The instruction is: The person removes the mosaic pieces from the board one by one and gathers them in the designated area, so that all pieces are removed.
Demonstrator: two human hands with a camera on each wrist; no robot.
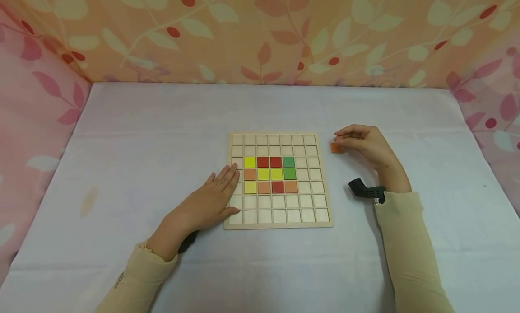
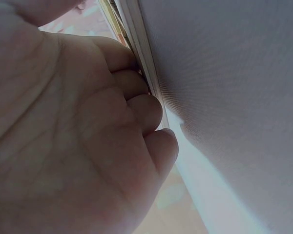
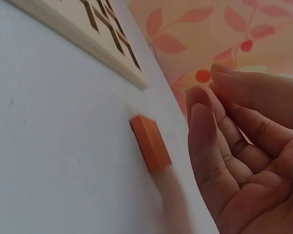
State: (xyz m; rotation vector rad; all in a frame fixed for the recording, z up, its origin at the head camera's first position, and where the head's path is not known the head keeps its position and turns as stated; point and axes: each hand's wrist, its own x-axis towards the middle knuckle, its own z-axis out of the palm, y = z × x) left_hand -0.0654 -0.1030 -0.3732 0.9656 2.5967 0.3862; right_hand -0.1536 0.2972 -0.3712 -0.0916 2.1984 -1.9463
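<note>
A square wooden grid board [image 1: 279, 216] lies on the white cloth. Three rows of yellow, red, green and orange tiles [image 1: 263, 174] fill part of its middle. My left hand [image 1: 208, 203] rests flat across the board's left edge, fingers extended; from the left wrist its fingertips meet the board's side [image 2: 145, 58]. To the right of the board, a loose orange tile [image 1: 336, 148] lies on the cloth. Just beside and above it is my right hand [image 1: 365, 143], fingers loosely bent. The right wrist view shows a gap between those fingers [image 3: 203, 131] and the orange tile [image 3: 151, 145].
White cloth [image 1: 154, 137] covers the table. Floral fabric walls stand at the back [image 1: 260, 37] and on both sides. A black wrist device [image 1: 365, 191] sticks out from the right sleeve [image 1: 406, 245] above the cloth.
</note>
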